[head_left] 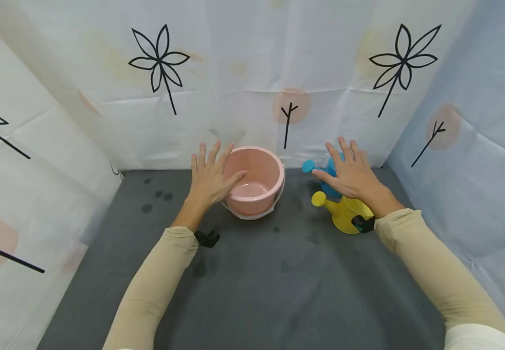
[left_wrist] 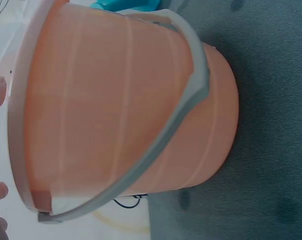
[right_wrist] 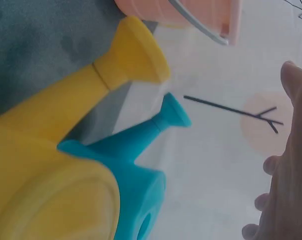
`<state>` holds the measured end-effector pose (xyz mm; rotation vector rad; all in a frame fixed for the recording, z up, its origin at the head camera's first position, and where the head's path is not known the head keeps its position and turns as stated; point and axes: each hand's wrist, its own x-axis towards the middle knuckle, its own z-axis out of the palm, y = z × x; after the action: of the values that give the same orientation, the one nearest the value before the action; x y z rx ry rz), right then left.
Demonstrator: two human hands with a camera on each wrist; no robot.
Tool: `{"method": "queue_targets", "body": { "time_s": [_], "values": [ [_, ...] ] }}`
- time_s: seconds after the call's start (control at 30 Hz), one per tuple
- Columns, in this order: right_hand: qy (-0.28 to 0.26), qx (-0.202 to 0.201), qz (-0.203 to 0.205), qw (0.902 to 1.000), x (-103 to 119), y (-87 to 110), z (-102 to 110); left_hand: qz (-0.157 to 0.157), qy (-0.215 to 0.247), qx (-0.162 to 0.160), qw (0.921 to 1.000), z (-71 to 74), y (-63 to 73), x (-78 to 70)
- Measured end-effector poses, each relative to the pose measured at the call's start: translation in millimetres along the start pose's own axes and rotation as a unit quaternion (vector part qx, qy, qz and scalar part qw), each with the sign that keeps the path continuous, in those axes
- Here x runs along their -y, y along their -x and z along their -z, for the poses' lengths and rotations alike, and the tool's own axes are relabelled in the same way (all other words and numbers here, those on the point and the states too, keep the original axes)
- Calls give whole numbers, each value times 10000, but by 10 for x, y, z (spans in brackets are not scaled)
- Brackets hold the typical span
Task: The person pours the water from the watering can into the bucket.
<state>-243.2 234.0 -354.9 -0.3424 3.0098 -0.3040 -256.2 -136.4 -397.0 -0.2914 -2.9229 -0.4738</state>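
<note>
A pink bucket [head_left: 254,206] stands upright near the back of the dark table, its pale handle [left_wrist: 165,135] hanging down on the near side. My left hand [head_left: 210,177] is spread over the bucket's left rim in the head view, fingers straight, holding nothing. To the right, a yellow watering can [head_left: 344,214] stands in front of a blue watering can [head_left: 330,187], both with spouts towards the bucket. My right hand [head_left: 351,170] hovers over the cans, fingers spread and nothing held; it partly hides the blue can. In the right wrist view both cans stand apart from the fingers [right_wrist: 272,164].
White fabric walls [head_left: 235,73] with drawn flowers and twigs rise behind and at both sides of the dark tabletop [head_left: 252,287]. A thin dark cord [head_left: 115,171] shows at the back left corner. Dark spots [head_left: 146,208] mark the surface left of the bucket.
</note>
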Motion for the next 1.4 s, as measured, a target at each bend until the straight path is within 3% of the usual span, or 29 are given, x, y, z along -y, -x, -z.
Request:
{"method": "queue_targets", "body": {
  "time_s": [0.23, 0.67, 1.1, 1.4],
  "values": [
    [-220, 178, -67, 9996, -189, 156, 70, -87, 324, -85, 9994, -82, 19, 36],
    [-905, 373, -220, 9950, -513, 371, -14, -20, 1003, -198, 9948, -180, 70, 149],
    [-1811, -71, -112, 9834, -871, 604, -179, 315, 1596, 101, 9866, -220, 119, 189],
    [-2139, -525, -385, 9747, -1078, 750, -411, 501, 1925, 250, 9797, -229, 122, 184]
  ]
}}
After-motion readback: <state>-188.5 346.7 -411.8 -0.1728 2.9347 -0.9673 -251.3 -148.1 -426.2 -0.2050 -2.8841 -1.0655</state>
